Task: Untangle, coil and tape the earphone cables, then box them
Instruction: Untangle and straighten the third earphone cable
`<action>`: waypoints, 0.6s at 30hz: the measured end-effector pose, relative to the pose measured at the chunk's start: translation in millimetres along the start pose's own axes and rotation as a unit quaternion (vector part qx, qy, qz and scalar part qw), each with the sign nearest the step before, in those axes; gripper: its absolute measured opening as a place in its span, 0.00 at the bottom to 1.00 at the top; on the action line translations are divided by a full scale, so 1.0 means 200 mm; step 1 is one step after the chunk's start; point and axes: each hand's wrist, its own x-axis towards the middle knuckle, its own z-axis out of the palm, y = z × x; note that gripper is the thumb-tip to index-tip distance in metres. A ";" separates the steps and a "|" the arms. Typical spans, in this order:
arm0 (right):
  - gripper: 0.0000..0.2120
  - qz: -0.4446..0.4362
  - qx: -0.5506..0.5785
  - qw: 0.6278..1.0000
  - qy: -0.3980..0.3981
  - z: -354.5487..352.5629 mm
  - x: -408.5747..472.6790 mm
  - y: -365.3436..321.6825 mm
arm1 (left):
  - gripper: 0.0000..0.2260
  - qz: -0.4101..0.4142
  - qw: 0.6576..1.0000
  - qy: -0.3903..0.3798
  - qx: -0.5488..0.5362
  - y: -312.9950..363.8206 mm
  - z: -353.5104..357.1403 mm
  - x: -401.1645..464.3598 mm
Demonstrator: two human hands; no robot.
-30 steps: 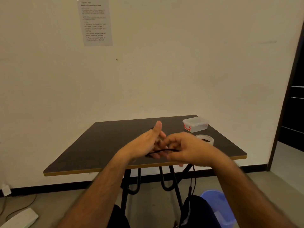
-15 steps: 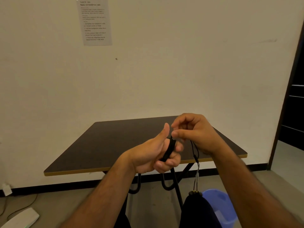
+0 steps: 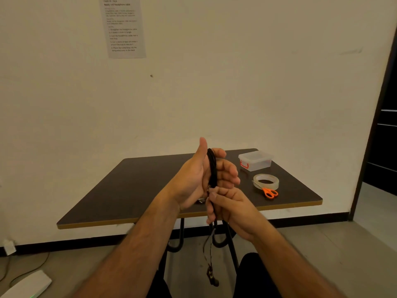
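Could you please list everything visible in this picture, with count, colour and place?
earphone cable: one, black, wound round the left fingers, its end hanging below the table edge
table: one, dark top, against the wall
plastic box: one, clear with red clasp, far right of the table
tape roll: one, clear, in front of the box
scissors: one pair, orange handles, beside the tape
instruction sheet: one, white, on the wall
left hand: raised, thumb up, carrying the coil
right hand: pinching the cable below the coil
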 end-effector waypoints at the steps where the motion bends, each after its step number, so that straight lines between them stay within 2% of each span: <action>1: 0.08 0.015 0.002 1.000 -0.007 0.00 -0.01 0.00 | 0.27 0.011 0.999 0.019 0.027 0.00 -0.01 0.01; 6: 0.09 0.078 -0.061 0.995 -0.033 -0.01 -0.06 -0.03 | 0.27 0.041 0.976 0.094 0.191 -0.02 -0.08 0.03; 9: 0.12 0.084 -0.160 0.982 -0.053 -0.05 -0.05 -0.10 | 0.27 0.005 0.960 0.112 0.258 -0.04 -0.11 0.02; 11: 0.14 0.095 -0.248 0.961 -0.074 -0.08 -0.05 -0.17 | 0.27 -0.035 0.945 0.115 0.306 -0.06 -0.13 0.01; 13: 0.13 0.086 -0.342 0.932 -0.080 -0.10 -0.05 -0.25 | 0.27 -0.088 0.920 0.101 0.368 -0.08 -0.13 -0.01; 15: 0.08 0.056 -0.408 0.908 -0.080 -0.12 -0.04 -0.31 | 0.31 -0.147 0.900 0.050 0.407 -0.10 -0.13 -0.03; 18: 0.05 -0.009 -0.433 0.898 -0.078 -0.16 -0.01 -0.38 | 0.34 -0.204 0.926 -0.031 0.315 -0.16 -0.12 -0.06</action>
